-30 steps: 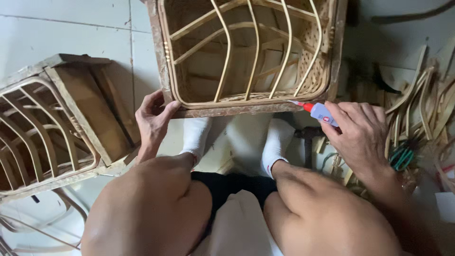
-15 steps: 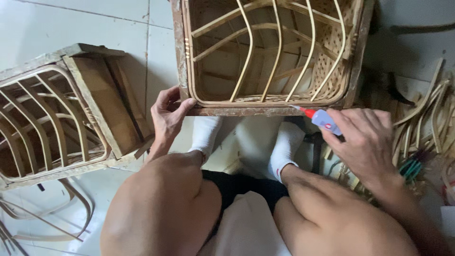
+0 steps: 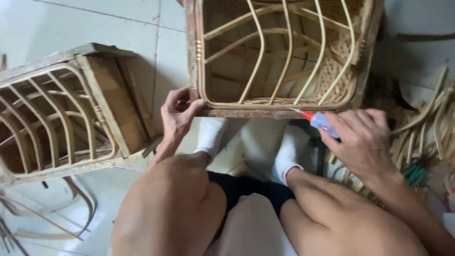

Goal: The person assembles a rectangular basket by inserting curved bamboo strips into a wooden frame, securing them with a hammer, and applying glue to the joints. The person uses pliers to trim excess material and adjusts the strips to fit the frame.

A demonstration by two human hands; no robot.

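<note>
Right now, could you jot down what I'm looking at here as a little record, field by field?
Setting: pale tiled floor, person seated, seen from above
Left hand: grips the near left corner of a rattan frame
Right hand: holds a small glue tube with a red nozzle, tip at the frame's near edge
Feet: white socks just under the frame
Left of person: second rattan frame, lying on the floor
Right of person: loose rattan strips

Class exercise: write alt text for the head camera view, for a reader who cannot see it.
Seen from above, a seated person's left hand grips the corner of a rattan frame while the right hand points a small red-tipped tube at its lower edge. A second rattan frame lies to the left on the tiled floor.
</note>
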